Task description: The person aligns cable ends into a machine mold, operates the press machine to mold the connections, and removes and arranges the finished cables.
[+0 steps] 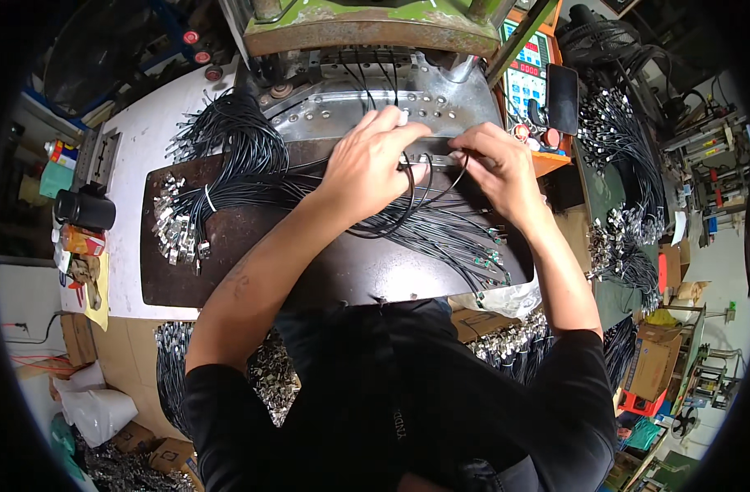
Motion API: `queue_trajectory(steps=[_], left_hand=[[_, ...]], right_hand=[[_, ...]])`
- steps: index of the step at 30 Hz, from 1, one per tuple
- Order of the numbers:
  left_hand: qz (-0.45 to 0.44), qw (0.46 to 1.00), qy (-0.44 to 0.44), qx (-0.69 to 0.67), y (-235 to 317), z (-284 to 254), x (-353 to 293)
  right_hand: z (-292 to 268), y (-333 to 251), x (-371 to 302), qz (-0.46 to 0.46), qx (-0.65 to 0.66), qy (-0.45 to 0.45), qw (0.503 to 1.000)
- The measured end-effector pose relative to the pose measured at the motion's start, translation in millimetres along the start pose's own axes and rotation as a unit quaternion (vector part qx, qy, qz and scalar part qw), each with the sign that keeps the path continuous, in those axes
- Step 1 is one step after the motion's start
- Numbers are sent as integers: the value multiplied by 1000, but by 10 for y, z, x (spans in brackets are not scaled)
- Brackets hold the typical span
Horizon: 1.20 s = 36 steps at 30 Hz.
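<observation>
My left hand is over the back of the dark board, with its fingers bent around looped black cables. Opposite it, my right hand pinches a thin black cable between thumb and fingertips. Between the hands lies a narrow metal mould bar, and my right fingertips are at its end. Under my wrists a tied bundle of black cables crosses the board. Silver plugs show at its left end, and small green-tipped ends fan out at the right.
Behind the board stands a green press with a metal bed. A control panel and a phone are at the right. More cables lie back left, and others hang at the right. A black jar stands far left.
</observation>
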State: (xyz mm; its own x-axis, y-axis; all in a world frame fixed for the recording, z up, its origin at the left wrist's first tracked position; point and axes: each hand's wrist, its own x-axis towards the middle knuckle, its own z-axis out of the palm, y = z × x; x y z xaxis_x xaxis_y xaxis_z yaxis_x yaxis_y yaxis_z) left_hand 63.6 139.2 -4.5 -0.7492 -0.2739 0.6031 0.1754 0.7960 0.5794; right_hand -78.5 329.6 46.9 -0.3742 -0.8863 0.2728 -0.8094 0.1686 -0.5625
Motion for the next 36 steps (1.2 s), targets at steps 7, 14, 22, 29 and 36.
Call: queue_trajectory(steps=[7,14,22,29,36], left_hand=[[-15,990,-140,5,-45,29,65],[-76,980,-92,-158,-104,-148,109],[-231,939,-74,-244,-408,-299,67],[-149,974,-58,-161,-432,-338,37],[-219,952,-19,-211,-510,-520,89]], right_hand=[[51,106,31,-70,41,-12,997],[-9,19,184,65,28,-66,995],[95,67,203,95,34,-88,991],[216,46,167,-5,-123,-96,988],[183,-5,215,-31,-115,-102,988]])
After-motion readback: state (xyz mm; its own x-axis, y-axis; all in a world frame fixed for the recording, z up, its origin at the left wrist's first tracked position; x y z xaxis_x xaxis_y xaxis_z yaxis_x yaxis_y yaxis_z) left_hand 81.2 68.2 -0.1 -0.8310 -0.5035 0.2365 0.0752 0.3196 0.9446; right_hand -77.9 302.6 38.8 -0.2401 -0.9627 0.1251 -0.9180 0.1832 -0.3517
